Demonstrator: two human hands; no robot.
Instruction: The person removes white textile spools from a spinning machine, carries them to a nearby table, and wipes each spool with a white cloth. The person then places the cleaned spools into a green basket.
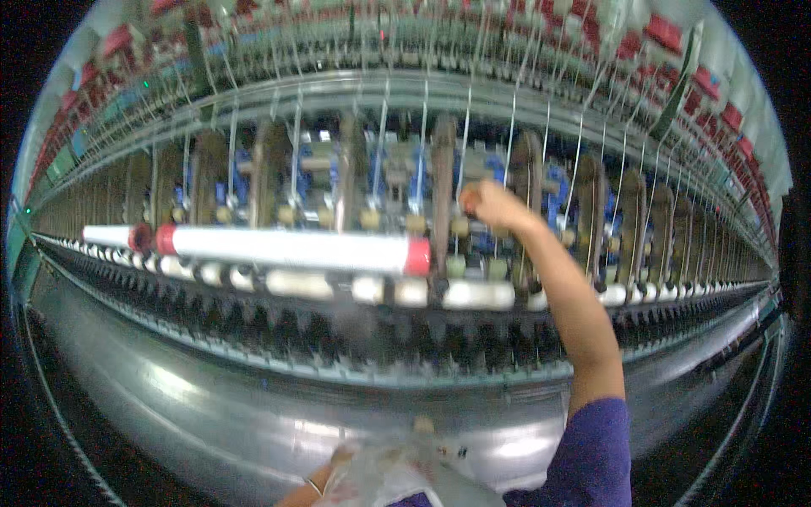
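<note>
The right hand (498, 205) seems to have its grip closed on a small orange thing (469, 199), up and right of the long white tube (296, 248), likely light and hard, so pinch its sides; I can't tell the left hand's (341, 456) grip.

Glossy, light-streaked grey surface (211, 422) below, rows of red blocks (663, 32) high behind, small green light (145, 84) upper left.

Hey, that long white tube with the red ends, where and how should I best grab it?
Probably around the middle of the long white tube, coming from the near side and slightly above. It lies sideways across your view, its straight body looks unobstructed in front, and white rollers show just below it.
</note>
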